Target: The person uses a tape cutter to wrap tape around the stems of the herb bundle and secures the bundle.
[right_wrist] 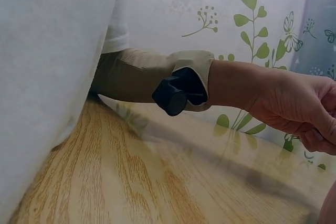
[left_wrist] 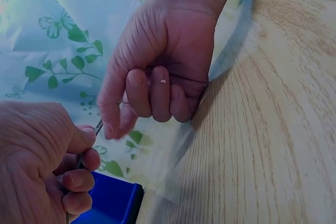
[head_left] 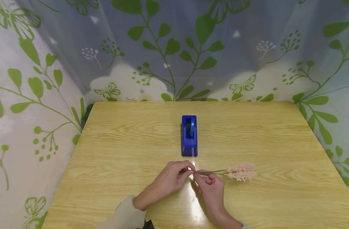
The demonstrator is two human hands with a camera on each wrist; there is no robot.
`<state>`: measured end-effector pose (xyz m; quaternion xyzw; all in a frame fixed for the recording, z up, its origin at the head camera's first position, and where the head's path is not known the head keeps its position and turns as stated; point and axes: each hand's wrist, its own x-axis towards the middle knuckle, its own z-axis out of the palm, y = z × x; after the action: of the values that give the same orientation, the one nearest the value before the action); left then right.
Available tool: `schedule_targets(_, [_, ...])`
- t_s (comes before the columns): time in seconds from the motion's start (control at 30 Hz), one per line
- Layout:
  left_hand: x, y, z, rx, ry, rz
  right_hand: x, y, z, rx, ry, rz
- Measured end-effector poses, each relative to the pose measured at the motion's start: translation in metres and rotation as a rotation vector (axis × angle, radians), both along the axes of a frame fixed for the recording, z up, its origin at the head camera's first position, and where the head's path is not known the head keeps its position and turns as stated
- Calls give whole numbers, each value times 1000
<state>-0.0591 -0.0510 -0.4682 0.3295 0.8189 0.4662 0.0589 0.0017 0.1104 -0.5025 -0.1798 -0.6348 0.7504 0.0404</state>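
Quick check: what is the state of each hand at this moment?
Left hand: closed, holding the flower stem.
Right hand: closed, pinching the same flower stem.

Table (head_left: pixel 120 133): pale wood grain, far corners rounded, running down through 6 o'clock.
Sheeting (head_left: pixel 117 19): leaf-printed, from 8 o'clock over 12 to 4, grey-blue at 12.
Butterflies (head_left: pixel 243 85): green prints at 10, 2 and 8 o'clock.
Glare (head_left: pixel 196 210): bright patch just short of 6 o'clock.

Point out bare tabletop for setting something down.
Free: wood-grain table between the blue tape dispenser and left edge; also right of the dispenser, beyond the pink flowers. Crowded: front centre, where left hand and right hand meet at the flower stems.
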Motion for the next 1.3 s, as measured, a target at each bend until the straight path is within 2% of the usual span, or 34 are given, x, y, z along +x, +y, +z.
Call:
schedule_targets(0.2, [-1, -1, 1, -6, -3, -3, -1, 1, -1, -22, -13, 5])
schedule_targets(0.43, [-1, -3, 3, -22, 5, 12, -1, 1, -2, -141, 41, 73])
schedule_targets(0.57, [0, -2, 2, -31, 5, 4, 1, 0, -3, -186, 29, 67])
schedule_targets(0.83, [0, 0, 1, -13, 5, 10, 0, -2, -5, -275, 67, 85])
schedule_targets(1.0, [0, -1, 2, -26, -12, 19, -1, -1, -4, -267, 80, 96])
schedule_targets(1.2, [0, -1, 1, -23, -16, 20, -4, 2, -3, -208, 107, 111])
schedule_targets(1.3, [0, -1, 1, -22, -30, 11, -4, 3, -4, -191, 91, 108])
